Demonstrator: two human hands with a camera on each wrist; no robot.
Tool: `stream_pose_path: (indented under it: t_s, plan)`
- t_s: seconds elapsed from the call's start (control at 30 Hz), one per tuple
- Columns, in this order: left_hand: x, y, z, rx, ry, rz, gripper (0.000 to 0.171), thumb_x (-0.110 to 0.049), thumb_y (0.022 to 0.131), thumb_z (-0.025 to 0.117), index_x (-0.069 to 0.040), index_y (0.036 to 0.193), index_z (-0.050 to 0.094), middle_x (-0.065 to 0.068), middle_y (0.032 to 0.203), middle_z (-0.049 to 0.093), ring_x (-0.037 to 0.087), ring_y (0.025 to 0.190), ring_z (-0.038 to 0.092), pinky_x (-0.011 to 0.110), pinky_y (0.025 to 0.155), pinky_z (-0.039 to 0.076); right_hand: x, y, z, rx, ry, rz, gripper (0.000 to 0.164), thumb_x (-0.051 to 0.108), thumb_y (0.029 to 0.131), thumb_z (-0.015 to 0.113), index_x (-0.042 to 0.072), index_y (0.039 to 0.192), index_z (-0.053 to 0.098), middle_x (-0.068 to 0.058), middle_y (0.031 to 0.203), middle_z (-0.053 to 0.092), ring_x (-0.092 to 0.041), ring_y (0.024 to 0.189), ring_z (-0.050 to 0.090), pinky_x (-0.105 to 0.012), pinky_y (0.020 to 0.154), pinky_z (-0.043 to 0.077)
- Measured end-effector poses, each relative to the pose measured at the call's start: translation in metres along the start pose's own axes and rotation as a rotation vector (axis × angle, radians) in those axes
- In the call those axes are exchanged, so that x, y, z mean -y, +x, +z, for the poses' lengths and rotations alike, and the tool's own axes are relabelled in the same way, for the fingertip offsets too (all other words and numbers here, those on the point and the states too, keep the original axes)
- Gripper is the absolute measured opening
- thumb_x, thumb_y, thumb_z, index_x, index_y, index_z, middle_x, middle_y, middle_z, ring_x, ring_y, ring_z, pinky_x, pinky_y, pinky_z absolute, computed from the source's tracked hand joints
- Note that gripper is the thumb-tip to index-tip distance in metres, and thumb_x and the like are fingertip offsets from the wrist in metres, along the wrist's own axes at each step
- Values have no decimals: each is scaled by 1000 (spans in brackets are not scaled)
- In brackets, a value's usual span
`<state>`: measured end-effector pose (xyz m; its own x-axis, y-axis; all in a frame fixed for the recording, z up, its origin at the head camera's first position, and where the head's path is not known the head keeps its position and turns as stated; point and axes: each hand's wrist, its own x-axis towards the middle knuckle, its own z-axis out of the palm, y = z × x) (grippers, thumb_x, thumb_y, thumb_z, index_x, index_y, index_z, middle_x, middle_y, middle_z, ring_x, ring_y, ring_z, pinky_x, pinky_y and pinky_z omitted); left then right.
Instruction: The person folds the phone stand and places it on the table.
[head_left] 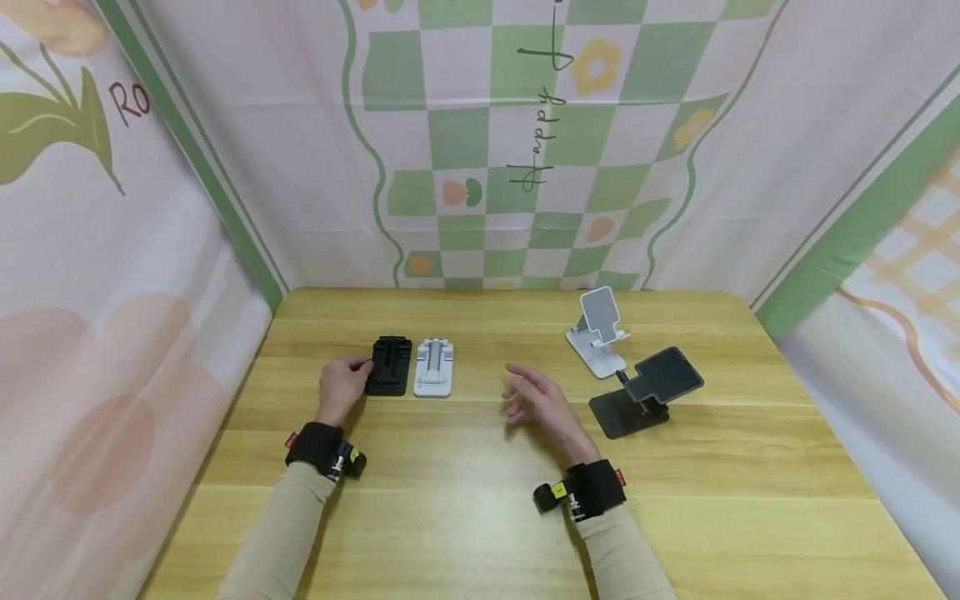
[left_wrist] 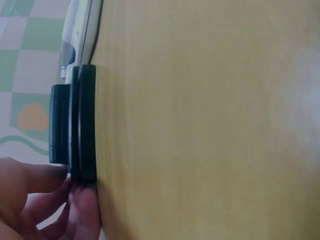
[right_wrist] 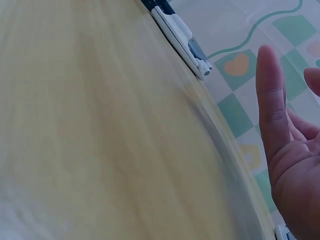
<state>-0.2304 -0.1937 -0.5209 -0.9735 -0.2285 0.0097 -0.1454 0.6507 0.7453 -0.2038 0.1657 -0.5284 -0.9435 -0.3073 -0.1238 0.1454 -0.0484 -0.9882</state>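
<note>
A folded black phone stand (head_left: 388, 367) lies flat on the wooden table, left of the middle. My left hand (head_left: 343, 387) pinches its left edge. In the left wrist view the thumb is at the upper side of the black stand (left_wrist: 87, 125), with fingertips at its lower edge by the tabletop. Just right of it lies a folded white phone stand (head_left: 433, 368). My right hand (head_left: 542, 408) hovers over the table with fingers spread loosely, holding nothing. The right wrist view shows its thumb and palm apart from the white stand (right_wrist: 177, 40).
Two unfolded phone stands are on the right side: a white one (head_left: 600, 321) farther back and a black one (head_left: 663, 377) nearer, close together. Behind the wooden table (head_left: 465, 500) hangs a checked green and white cloth (head_left: 517, 233); more printed cloth covers both sides.
</note>
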Motion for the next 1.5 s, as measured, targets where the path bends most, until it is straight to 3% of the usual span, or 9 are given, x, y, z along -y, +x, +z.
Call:
stream_pose_path:
  t_s: [0.2, 0.43, 0.57, 0.7, 0.9, 1.0, 1.2, 1.3, 1.5]
  plan:
    - [-2, -4, 0, -30, -11, -7, 35, -21, 104, 60, 5, 123, 72, 25, 118, 72, 40, 108, 68, 52, 91, 55, 4, -2, 2, 9, -12, -12, 54, 25, 108, 54, 1, 155, 41, -9, 104, 66, -17, 73, 67, -33, 73, 62]
    - [-10, -13, 2, -170, -53, 1, 36, -27, 103, 61, -1, 125, 71, 20, 118, 70, 34, 97, 70, 45, 77, 54, 17, -3, 1, -7, -74, -55, 52, 26, 108, 54, 4, 154, 43, -19, 111, 66, -21, 78, 67, -33, 73, 61]
    - [-19, -19, 3, -247, -97, 66, 29, -23, 102, 63, -2, 118, 74, 17, 115, 69, 31, 87, 67, 38, 69, 48, 28, -3, -1, -13, -140, -129, 50, 22, 109, 53, 1, 153, 43, -27, 115, 64, -27, 89, 66, -34, 76, 61]
    - [-27, -25, 5, -278, -170, 188, 22, -17, 100, 67, -1, 111, 77, 17, 108, 71, 30, 83, 66, 30, 66, 47, 42, -5, -3, -30, -208, -177, 50, 21, 109, 54, 1, 153, 44, -24, 118, 62, -29, 101, 62, -32, 81, 59]
    - [-31, -37, 11, -187, -213, 369, 15, -13, 98, 71, -2, 105, 78, 13, 95, 69, 23, 81, 62, 21, 66, 47, 62, -13, -10, -53, -242, -215, 51, 24, 109, 55, 5, 155, 44, -22, 127, 58, -21, 108, 61, -28, 89, 56]
    - [-32, -42, 15, -138, -206, 411, 15, -15, 97, 72, -3, 104, 78, 9, 93, 68, 18, 78, 60, 20, 66, 49, 69, -18, -15, -68, -257, -249, 50, 25, 109, 55, 6, 154, 45, -21, 128, 58, -13, 107, 61, -26, 90, 55]
    - [-35, -48, 19, -79, -212, 434, 15, -14, 98, 72, -2, 106, 78, 8, 92, 68, 17, 78, 61, 20, 67, 50, 84, -30, -23, -86, -256, -330, 48, 22, 109, 54, 2, 153, 45, -20, 132, 55, -10, 117, 60, -21, 97, 52]
    - [-35, -52, 20, -54, -218, 420, 15, -13, 97, 72, -2, 106, 78, 7, 91, 67, 17, 78, 60, 20, 67, 50, 88, -32, -29, -115, -268, -355, 47, 18, 109, 53, -1, 151, 45, -12, 130, 58, -7, 117, 59, -18, 97, 51]
    - [-35, -57, 23, -14, -226, 389, 15, -15, 99, 71, -4, 107, 78, 5, 91, 67, 15, 79, 60, 21, 67, 50, 99, -33, -40, -230, -387, -441, 45, 11, 107, 56, -1, 149, 49, -19, 131, 57, -9, 115, 55, -13, 97, 44]
